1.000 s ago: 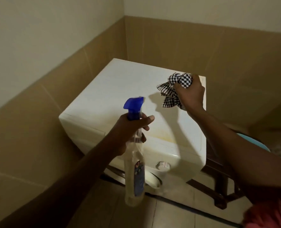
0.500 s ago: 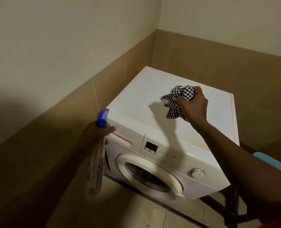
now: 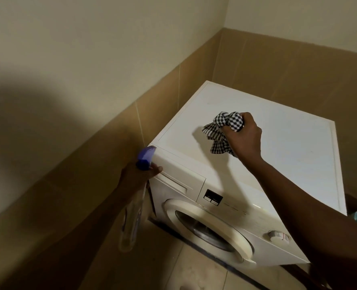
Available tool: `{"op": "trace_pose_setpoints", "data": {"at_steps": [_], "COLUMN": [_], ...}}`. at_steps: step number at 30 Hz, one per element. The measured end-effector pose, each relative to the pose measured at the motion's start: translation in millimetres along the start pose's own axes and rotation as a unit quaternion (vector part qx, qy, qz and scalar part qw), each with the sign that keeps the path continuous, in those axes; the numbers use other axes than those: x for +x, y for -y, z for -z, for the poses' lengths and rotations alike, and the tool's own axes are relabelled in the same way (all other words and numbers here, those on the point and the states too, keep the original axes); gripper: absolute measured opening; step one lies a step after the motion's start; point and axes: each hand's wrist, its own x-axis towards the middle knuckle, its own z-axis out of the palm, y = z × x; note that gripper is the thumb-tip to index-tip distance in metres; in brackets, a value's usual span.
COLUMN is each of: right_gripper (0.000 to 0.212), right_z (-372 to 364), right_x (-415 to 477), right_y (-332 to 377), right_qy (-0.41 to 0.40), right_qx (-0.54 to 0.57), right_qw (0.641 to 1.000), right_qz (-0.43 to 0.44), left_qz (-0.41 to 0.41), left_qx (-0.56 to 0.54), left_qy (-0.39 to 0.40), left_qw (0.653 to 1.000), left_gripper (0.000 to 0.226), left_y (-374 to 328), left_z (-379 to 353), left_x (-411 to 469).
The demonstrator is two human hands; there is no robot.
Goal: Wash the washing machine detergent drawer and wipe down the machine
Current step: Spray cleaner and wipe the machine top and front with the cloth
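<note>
Dim, yellowish indoor light, brightest on the lid of the washing machine (image 3: 278, 143).

Shadows fall to the left of what casts them, so the light reaches in from the right: the right hand (image 3: 246, 139) and its cloth (image 3: 225, 126) throw a sharp-edged dark streak across the lid, and a broad soft shadow covers the lower left wall (image 3: 47, 132). The spray bottle (image 3: 131, 222) in the left hand (image 3: 137, 174) is smeared by motion blur (its label cannot be read). The floor (image 3: 194, 273) is murky and grainy, and both forearms sink almost to black. No glare shows.
</note>
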Motion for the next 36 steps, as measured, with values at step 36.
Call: {"op": "trace_pose_setpoints", "data": {"at_steps": [36], "right_gripper": [0.032], "right_z": [-65.1], "right_x": [16.4], "right_y": [34.7], "right_qy": [0.051], "right_qx": [-0.024], "right_qw": [0.998], "right_qz": [-0.005], "left_qz": [0.117], "left_qx": [0.156], "left_qy": [0.098], "left_qw": [0.976], "left_gripper": [0.049], "left_y": [-38.0], "left_z": [41.5], "left_x": [41.7]}}
